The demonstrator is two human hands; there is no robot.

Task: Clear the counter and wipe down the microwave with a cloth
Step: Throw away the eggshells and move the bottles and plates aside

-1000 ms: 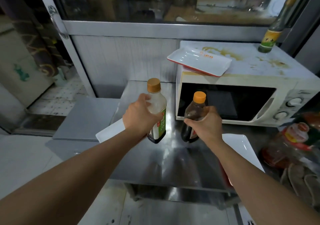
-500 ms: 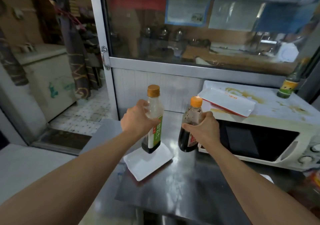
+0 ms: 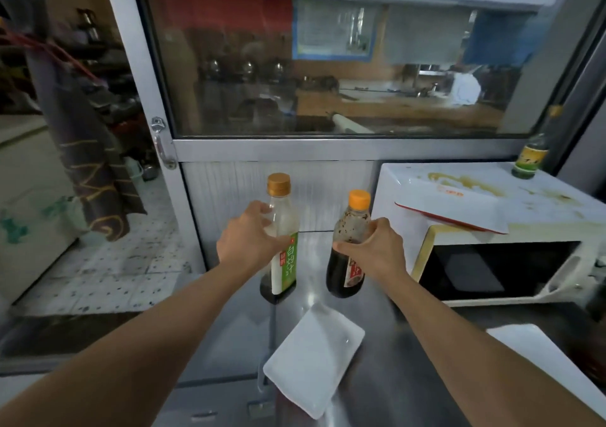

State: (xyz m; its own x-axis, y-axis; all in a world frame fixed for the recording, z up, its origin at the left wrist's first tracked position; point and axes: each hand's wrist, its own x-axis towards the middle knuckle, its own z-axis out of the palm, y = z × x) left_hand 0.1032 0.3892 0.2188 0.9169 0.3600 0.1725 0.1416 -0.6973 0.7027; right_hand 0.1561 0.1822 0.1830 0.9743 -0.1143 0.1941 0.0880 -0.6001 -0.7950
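My left hand (image 3: pixel 247 244) grips a tall bottle with a green label (image 3: pixel 284 226) and a tan cap, held upright above the steel counter (image 3: pixel 387 361). My right hand (image 3: pixel 377 252) grips a dark sauce bottle (image 3: pixel 348 262) with an orange cap, level with the first and just left of the microwave. The white microwave (image 3: pixel 511 252) stands at the right, its top stained brown. On that top lie a white tray with a red rim (image 3: pixel 449 208) and a green glass bottle (image 3: pixel 528 160) at the far corner. No cloth is in sight.
A white rectangular plate (image 3: pixel 314 357) lies on the counter below the bottles, and another white plate (image 3: pixel 551 364) shows at the right edge. A glass-fronted partition (image 3: pixel 328 65) rises behind the counter. Tiled floor (image 3: pixel 108 262) and a patterned hanging cloth (image 3: pixel 88 164) are at the left.
Both hands have carried the bottles up and away from the microwave front toward the back of the counter. My view has tilted upward, showing more of the glass partition.
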